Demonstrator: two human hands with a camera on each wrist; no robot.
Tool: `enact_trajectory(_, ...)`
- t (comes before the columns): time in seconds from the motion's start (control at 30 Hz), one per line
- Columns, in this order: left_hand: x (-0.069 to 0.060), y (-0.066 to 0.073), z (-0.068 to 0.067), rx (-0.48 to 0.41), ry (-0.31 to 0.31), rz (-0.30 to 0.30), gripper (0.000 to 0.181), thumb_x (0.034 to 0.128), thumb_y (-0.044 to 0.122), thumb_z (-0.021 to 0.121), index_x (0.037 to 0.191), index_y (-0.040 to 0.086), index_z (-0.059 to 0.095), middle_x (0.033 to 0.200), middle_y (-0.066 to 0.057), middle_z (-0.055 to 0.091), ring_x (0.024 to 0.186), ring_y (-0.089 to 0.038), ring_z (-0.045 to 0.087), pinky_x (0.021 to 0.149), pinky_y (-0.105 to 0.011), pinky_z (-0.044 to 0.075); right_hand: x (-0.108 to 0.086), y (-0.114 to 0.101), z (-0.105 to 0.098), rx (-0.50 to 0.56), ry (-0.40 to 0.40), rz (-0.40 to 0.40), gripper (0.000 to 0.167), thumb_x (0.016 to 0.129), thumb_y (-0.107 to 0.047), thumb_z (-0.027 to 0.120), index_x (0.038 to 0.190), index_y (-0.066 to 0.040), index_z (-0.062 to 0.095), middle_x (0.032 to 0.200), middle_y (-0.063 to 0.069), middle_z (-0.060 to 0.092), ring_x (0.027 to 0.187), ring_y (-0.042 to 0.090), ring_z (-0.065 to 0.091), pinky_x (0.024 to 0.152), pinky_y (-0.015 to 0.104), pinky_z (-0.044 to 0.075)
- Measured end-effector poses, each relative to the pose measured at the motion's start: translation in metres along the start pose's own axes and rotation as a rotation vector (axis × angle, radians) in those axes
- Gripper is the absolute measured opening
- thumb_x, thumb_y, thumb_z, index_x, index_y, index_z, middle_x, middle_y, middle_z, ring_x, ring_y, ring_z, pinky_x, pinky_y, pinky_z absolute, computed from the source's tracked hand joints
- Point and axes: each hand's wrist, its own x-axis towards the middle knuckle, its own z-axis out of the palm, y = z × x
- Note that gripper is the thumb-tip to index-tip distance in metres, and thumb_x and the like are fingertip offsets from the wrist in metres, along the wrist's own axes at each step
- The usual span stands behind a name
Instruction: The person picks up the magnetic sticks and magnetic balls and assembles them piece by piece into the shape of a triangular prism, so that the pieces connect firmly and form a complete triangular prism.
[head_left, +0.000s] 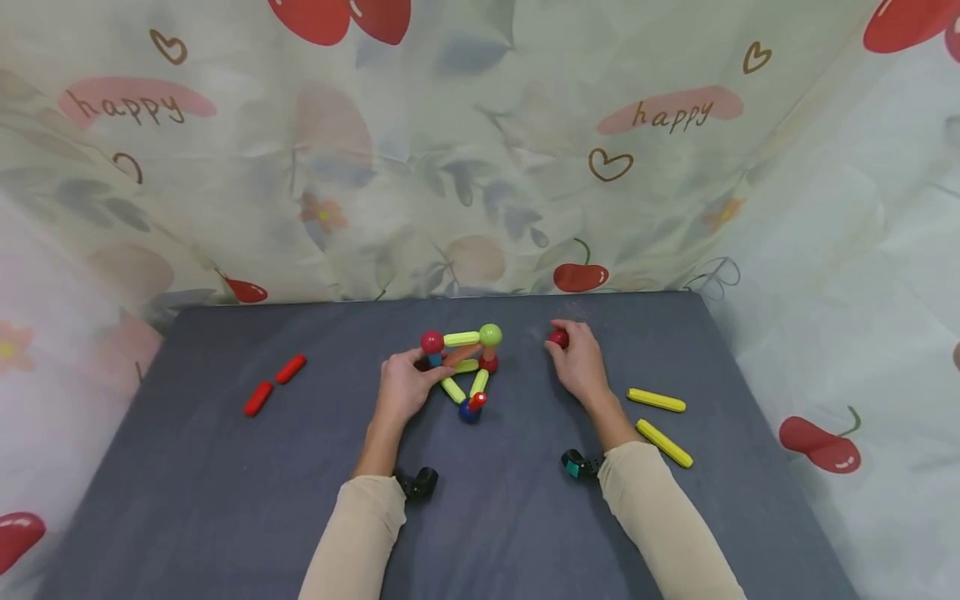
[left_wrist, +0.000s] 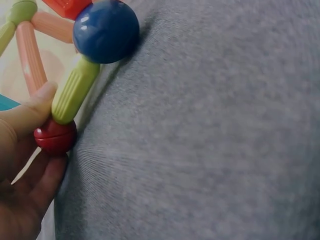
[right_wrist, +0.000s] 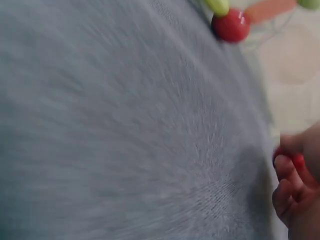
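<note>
1. Pinching: L hand, grip closed, thumb & fingers on red corner ball, L base of rod-and-ball frame.
2. R hand: grip closed on separate red ball, R of frame, well apart.
3. Frame: on worktop, approx. mid-rear; blue ball at near corner, w/ short red rod attached.
4. Two red rods far L; two yellow rods nr. R forearm.

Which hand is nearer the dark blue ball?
Left. The left hand is just left of the dark blue ball, holding the stick-and-ball structure; the right hand is farther off to its right, holding a separate red ball.
</note>
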Motion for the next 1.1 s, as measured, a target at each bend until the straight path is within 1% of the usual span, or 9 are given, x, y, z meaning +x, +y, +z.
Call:
enact_trajectory(0.1,-0.001,-0.001,0.002,-0.010,0.013,-0.004,0.036,0.0794,0.034,0.089,0.108,0.014,0.080,0.099,-0.010,0.080,0.097,-0.026,0.073,0.090,-0.045,0.057,-0.018,-0.014,-0.005,0.091,-0.043,-0.008,0.041,0.096,-0.030,0.073,0.131,-0.010,0.066,0.115,0.011,0.067,0.085,0.025,0.060,0.074,0.034,0.051)
enact_trajectory(0.17,-0.001,-0.001,0.001,-0.007,0.024,-0.002,0.035,0.0794,0.033,0.089,0.107,0.014,0.081,0.098,-0.010,0.080,0.096,-0.026,0.073,0.089,-0.045,0.057,-0.032,-0.027,-0.007,0.168,-0.071,-0.035,0.042,0.093,-0.033,0.076,0.128,-0.012,0.068,0.110,0.007,0.068,0.081,0.021,0.060,0.069,0.027,0.050)
enact_trajectory(0.3,-0.002,-0.001,0.001,0.006,0.036,0.001,0.034,0.0798,0.033,0.089,0.106,0.014,0.081,0.096,-0.010,0.080,0.095,-0.026,0.073,0.088,-0.045,0.057,-0.055,-0.053,-0.006,0.310,-0.135,-0.139,0.038,0.091,-0.031,0.077,0.125,-0.016,0.069,0.110,0.003,0.069,0.086,0.016,0.064,0.073,0.022,0.054)
enact_trajectory(0.47,-0.002,0.001,0.002,0.021,0.027,-0.001,0.035,0.0811,0.036,0.087,0.108,0.014,0.080,0.097,-0.010,0.080,0.096,-0.026,0.072,0.088,-0.046,0.056,-0.075,-0.076,-0.001,0.419,-0.202,-0.277,0.037,0.091,-0.024,0.078,0.126,-0.017,0.067,0.113,0.003,0.070,0.091,0.016,0.068,0.080,0.026,0.059)
enact_trajectory(0.57,-0.003,0.001,0.003,0.021,0.029,0.001,0.036,0.0811,0.037,0.087,0.108,0.014,0.080,0.097,-0.010,0.080,0.095,-0.027,0.072,0.088,-0.046,0.056,-0.081,-0.081,0.004,0.420,-0.216,-0.333,0.038,0.091,-0.020,0.078,0.127,-0.015,0.066,0.116,0.004,0.069,0.092,0.016,0.067,0.081,0.027,0.059)
enact_trajectory(0.73,-0.003,0.002,0.003,0.014,0.043,0.000,0.035,0.0809,0.036,0.087,0.107,0.014,0.081,0.095,-0.010,0.080,0.095,-0.027,0.072,0.088,-0.045,0.056,-0.083,-0.084,0.008,0.386,-0.221,-0.361,0.041,0.089,-0.018,0.079,0.128,-0.014,0.066,0.118,0.002,0.068,0.095,0.015,0.065,0.081,0.030,0.059)
enact_trajectory(0.83,-0.003,0.002,0.003,0.008,0.042,-0.006,0.035,0.0812,0.036,0.087,0.108,0.014,0.081,0.097,-0.010,0.080,0.097,-0.027,0.073,0.090,-0.046,0.056,-0.084,-0.083,0.010,0.379,-0.232,-0.345,0.049,0.088,-0.019,0.081,0.134,-0.013,0.062,0.122,0.002,0.066,0.096,0.016,0.066,0.081,0.032,0.060)
enact_trajectory(0.93,-0.003,0.002,0.003,0.007,0.042,-0.014,0.036,0.0813,0.036,0.087,0.109,0.014,0.080,0.098,-0.011,0.080,0.099,-0.027,0.073,0.091,-0.046,0.056,-0.085,-0.078,0.018,0.353,-0.256,-0.294,0.057,0.088,-0.023,0.082,0.138,-0.012,0.058,0.119,0.003,0.064,0.089,0.018,0.064,0.076,0.029,0.058)
enact_trajectory(1.1,-0.002,0.002,0.004,0.012,0.047,-0.014,0.036,0.0814,0.037,0.087,0.109,0.014,0.080,0.097,-0.010,0.080,0.097,-0.027,0.073,0.090,-0.045,0.055,-0.090,-0.071,0.042,0.246,-0.260,-0.221,0.040,0.091,-0.026,0.078,0.126,-0.012,0.065,0.109,0.002,0.063,0.085,0.013,0.059,0.077,0.024,0.053)
